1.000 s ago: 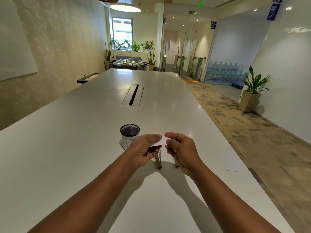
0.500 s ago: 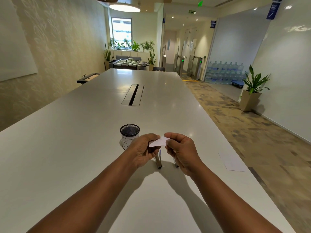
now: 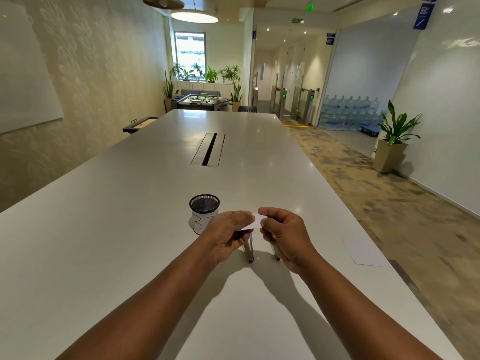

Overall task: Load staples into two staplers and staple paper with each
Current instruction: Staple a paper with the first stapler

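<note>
White and small, a rectangular paper slip [image 3: 253, 222] is pinched between the left hand [image 3: 228, 233] and right hand [image 3: 283, 233], each grip pressed onto one end. Beneath the grip, two slim metal staplers [image 3: 248, 252] are partly hidden on the pale bench [image 3: 130, 229].

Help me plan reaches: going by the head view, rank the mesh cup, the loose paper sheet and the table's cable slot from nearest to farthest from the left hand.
From the left hand:
1. Mesh cup, just beyond it, slightly left.
2. Loose paper sheet, far right, near the table edge.
3. Cable slot, far ahead along the table's middle.
</note>
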Motion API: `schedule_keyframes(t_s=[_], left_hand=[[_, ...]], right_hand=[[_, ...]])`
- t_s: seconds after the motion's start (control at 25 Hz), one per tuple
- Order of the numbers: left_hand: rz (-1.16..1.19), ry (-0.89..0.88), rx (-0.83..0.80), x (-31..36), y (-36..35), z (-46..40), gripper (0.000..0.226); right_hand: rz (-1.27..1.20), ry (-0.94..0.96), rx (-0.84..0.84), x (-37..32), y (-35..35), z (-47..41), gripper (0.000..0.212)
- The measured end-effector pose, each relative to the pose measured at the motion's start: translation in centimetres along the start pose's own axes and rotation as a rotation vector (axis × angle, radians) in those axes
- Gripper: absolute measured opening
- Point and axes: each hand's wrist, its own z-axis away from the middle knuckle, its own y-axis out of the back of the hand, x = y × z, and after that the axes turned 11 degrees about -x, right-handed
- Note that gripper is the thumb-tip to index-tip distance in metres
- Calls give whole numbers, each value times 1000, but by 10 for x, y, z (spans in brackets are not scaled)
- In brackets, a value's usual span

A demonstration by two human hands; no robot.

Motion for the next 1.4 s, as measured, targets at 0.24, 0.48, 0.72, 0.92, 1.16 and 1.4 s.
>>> schedule_keyframes(t_s=[0.24,0.48,0.72,0.92,1.16,1.4], left_hand=[[60,24,56,-4,-1,-1,11],[18,-3,-58,-7,8,2,28],[32,-10,39,-9,7,-1,16],[47,-6,-2,-8,9,1,14],[-2,-5,-96,-7,18,2,32],[7,-38,-129,-8,24,-2,34]], right_hand=[[1,-11,0,1,-2,3,24],[16,-11,14,2,-1,3,24],[89,6,-14,4,-3,3,25],[86,1,-12,5,-3,2,25],[64,-10,19,6,-1,1,25],[45,-3,46,8,1,-2,25]])
